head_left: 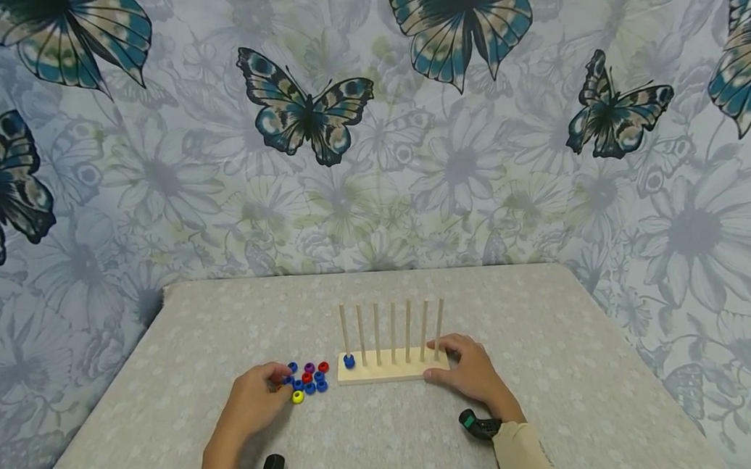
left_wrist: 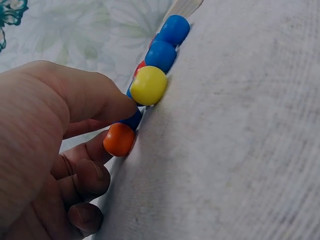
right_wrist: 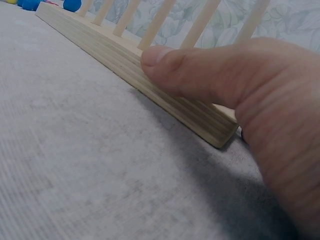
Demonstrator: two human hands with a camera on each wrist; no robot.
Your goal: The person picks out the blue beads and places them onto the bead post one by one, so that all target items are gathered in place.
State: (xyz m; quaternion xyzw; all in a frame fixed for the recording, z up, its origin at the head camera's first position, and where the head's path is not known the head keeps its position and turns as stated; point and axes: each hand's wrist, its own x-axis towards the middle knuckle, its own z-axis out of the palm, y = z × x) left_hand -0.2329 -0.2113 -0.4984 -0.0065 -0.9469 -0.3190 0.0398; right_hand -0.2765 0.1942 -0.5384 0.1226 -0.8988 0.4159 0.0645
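Observation:
My left hand [head_left: 256, 399] is at the left edge of a loose group of round beads. Its thumb and index finger close around a blue bead [left_wrist: 132, 120], partly hidden by the thumb. An orange bead [left_wrist: 119, 139] lies close by, near the other curled fingers. A yellow bead [head_left: 298, 397] sits just beyond the thumb. With my right hand [head_left: 470, 373] I grip the right end of a wooden peg board [head_left: 385, 372], thumb along its front edge. One blue bead [head_left: 349, 362] is on the leftmost of its several upright pegs.
More blue beads [head_left: 321, 386], red beads [head_left: 323, 367] and a purple bead [head_left: 309, 368] lie between my left hand and the board. A pale patterned cloth covers the table [head_left: 390, 444]. Behind it hangs a butterfly-printed backdrop [head_left: 373, 205].

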